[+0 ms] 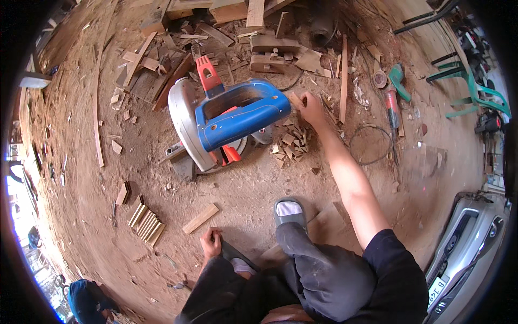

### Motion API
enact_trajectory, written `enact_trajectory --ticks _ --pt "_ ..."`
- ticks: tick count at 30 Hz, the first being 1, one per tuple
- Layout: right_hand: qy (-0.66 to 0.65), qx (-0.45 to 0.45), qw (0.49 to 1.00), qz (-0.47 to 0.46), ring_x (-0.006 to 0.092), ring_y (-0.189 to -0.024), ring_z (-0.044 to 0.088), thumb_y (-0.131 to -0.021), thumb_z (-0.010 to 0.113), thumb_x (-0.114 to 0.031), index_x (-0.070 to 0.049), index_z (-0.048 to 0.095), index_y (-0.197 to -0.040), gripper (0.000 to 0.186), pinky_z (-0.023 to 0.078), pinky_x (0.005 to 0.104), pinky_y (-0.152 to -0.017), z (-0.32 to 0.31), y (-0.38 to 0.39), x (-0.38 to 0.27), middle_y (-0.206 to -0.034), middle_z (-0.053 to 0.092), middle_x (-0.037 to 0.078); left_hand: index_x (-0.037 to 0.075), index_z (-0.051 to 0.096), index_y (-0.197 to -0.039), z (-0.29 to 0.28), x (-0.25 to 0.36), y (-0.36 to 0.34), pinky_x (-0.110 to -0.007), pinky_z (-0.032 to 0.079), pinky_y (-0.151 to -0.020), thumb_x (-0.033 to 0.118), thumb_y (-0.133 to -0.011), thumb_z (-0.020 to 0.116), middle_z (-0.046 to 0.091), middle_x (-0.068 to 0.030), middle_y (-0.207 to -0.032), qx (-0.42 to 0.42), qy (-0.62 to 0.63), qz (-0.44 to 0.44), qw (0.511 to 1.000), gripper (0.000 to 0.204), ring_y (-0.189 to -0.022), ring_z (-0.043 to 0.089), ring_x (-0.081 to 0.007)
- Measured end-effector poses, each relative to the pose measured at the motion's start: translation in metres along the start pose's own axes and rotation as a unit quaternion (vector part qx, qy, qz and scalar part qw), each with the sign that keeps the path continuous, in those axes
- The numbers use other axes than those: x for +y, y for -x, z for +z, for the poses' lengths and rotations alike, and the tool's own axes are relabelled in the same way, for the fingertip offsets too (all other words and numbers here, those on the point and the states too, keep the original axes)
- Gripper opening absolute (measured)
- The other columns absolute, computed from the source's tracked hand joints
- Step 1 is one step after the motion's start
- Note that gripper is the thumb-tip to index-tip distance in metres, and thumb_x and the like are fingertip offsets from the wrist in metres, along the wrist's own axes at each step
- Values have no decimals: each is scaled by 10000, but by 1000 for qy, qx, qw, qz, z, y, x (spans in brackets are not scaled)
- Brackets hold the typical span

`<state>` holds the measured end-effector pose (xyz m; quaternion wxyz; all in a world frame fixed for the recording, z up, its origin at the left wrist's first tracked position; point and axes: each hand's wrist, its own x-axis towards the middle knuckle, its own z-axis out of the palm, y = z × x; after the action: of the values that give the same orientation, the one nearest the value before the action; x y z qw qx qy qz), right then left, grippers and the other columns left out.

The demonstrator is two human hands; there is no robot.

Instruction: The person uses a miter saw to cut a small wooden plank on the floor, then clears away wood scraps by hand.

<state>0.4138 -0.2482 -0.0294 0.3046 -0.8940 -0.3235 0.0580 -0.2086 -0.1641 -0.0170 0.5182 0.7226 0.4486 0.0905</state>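
A cut-off saw (243, 121) with a blue handle, a silver blade guard and orange parts stands on the ground ahead of me. Beyond the right end of its handle, my right hand (312, 108) is closed on what looks like a small wood piece (295, 100). Just below that hand lies a heap of small cut wood pieces (291, 142). My left hand (211, 242) is curled beside my left foot, and whatever its fingers may hold is hidden. A short flat wood strip (200, 218) lies just past it, with a row of wood slats (146, 224) farther left.
Wood blocks (267, 63) and offcuts litter the far ground. To the right are a red angle grinder (392, 110), a green power tool (398, 82), a looped cable (372, 141) and a green chair (475, 94). A silver car bumper (458, 254) stands at lower right. Another person (86, 302) is at lower left.
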Motion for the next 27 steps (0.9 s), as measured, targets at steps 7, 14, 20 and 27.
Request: enact_trajectory --ticks 7,14,20,27 --pt "1 -97 995 7 289 -752 701 -861 741 -126 -12 695 -1157 320 538 408 -713 -53 60 -22 -870 719 190 1 700 -914 -12 -2 5 -282 499 -607 -17 -914 535 661 -94 -702 -2 -4 -22 1000 166 -641 654 -150" --pt "65 -57 996 14 308 -873 718 -948 682 -141 -4 677 -1218 302 560 412 -785 -135 47 -56 -994 729 208 -19 695 -899 -4 27 -2 -308 518 -658 9 -950 524 695 -111 -745 -5 -21 -2 1000 180 -697 666 -166" --pt "-55 373 901 -213 267 -891 713 -983 612 -31 -39 683 -1264 290 575 402 -784 -242 -4 -164 -1060 727 133 -21 698 -899 -8 22 5 -313 528 -688 18 -932 511 709 -125 -776 -6 -24 -13 1000 194 -726 682 -180" --pt "-17 194 965 -175 400 -1584 109 -998 613 -430 -302 470 -1556 589 145 647 -1246 -140 96 -108 -1736 -28 155 1 698 -900 -3 16 2 -271 467 -570 15 -947 536 641 -68 -667 26 -8 43 999 169 -610 614 -118"
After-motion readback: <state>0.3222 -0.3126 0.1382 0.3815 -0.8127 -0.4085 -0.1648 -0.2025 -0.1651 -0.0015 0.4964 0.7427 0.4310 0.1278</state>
